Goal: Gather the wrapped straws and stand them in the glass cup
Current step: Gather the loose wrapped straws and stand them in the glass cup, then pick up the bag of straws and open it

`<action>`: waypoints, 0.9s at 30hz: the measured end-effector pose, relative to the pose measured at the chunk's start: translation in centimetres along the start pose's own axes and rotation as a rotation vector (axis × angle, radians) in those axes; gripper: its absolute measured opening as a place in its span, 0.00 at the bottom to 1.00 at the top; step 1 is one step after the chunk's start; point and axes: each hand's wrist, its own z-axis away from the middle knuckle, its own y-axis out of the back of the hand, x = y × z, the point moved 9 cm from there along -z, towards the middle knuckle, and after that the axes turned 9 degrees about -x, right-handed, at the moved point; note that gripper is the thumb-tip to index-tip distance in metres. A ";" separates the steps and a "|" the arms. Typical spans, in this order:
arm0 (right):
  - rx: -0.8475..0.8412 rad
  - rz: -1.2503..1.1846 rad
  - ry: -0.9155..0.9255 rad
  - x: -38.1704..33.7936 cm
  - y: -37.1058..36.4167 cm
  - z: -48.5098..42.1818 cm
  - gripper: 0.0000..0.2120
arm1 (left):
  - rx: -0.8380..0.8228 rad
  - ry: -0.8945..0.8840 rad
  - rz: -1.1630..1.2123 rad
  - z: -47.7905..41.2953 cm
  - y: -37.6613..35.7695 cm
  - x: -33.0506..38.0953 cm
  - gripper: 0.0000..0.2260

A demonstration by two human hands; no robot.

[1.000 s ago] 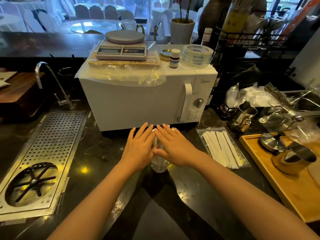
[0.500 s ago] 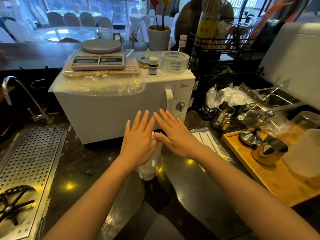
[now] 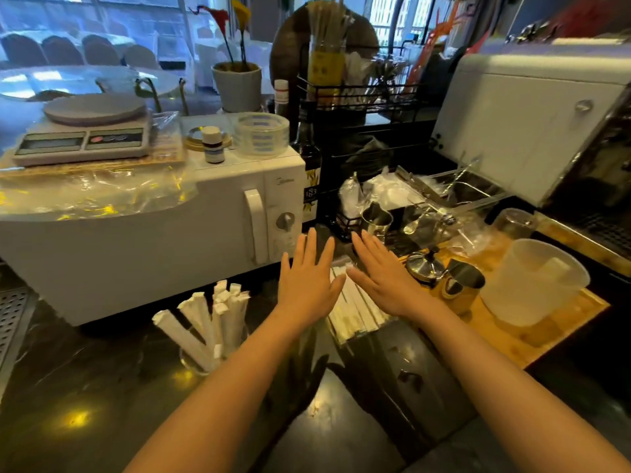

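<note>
A glass cup (image 3: 196, 361) stands on the dark counter in front of the microwave, with several white paper-wrapped straws (image 3: 211, 315) upright in it, fanned out. To its right a flat pile of more wrapped straws (image 3: 358, 312) lies in a clear plastic bag on the counter. My left hand (image 3: 307, 281) and my right hand (image 3: 382, 278) hover flat over that pile, fingers spread, palms down, holding nothing. The hands hide the far end of the pile.
A white microwave (image 3: 143, 240) with a scale (image 3: 85, 134) on top stands behind the cup. On the right a wooden tray (image 3: 532, 336) carries metal pitchers (image 3: 461, 285) and a translucent plastic jug (image 3: 532, 281). A metal drain grate (image 3: 13, 319) is at far left.
Both hands have moved right, off the cup and over the flat pile of straws. The cup's straws are now uncovered. The view has swung to the right.
</note>
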 end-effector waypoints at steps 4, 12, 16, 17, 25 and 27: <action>-0.060 -0.006 -0.065 4.0 -1.7 0.2 0.31 | -0.106 0.064 0.066 -2.1 -4.4 -0.3 0.29; -0.144 -0.315 -0.185 8.9 -6.1 -1.1 0.34 | -0.206 0.371 0.677 -4.4 -11.6 -3.3 0.28; -0.146 -0.399 -0.257 10.3 -6.6 -2.2 0.35 | -0.159 0.524 0.698 -4.6 -13.1 -4.5 0.28; -0.139 -0.421 -0.275 10.5 -6.7 -2.5 0.35 | -0.146 0.551 0.720 -4.6 -13.3 -4.7 0.27; -0.134 -0.627 -0.454 13.1 -7.8 -3.6 0.33 | -0.076 0.742 1.158 -4.4 -15.1 -4.8 0.21; -0.137 -0.664 -0.482 13.4 -8.1 -3.7 0.33 | -0.059 0.753 1.209 -4.3 -15.1 -4.7 0.19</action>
